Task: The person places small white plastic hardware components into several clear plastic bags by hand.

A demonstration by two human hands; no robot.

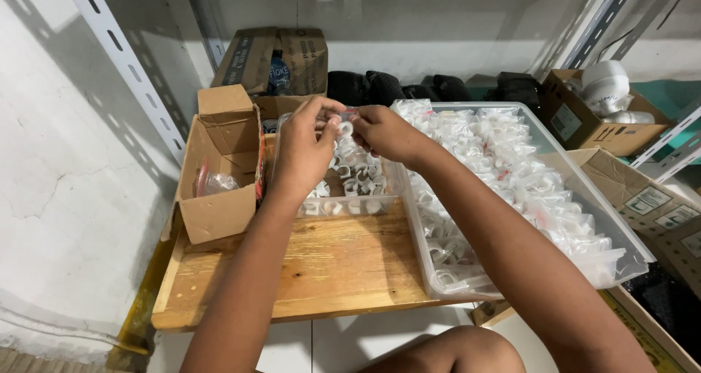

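Pinching a small white plastic clip (346, 128) between both sets of fingertips, the left hand (303, 150) and right hand (383, 133) meet above the small clear tray (387, 190), which holds a shallow layer of loose clips. To the right, the large clear bin (555, 150) is heaped with bagged clips, so much looks packed already, while loose ones remain. An open cardboard box (219, 190) sits at the left on the wooden board (328, 271).
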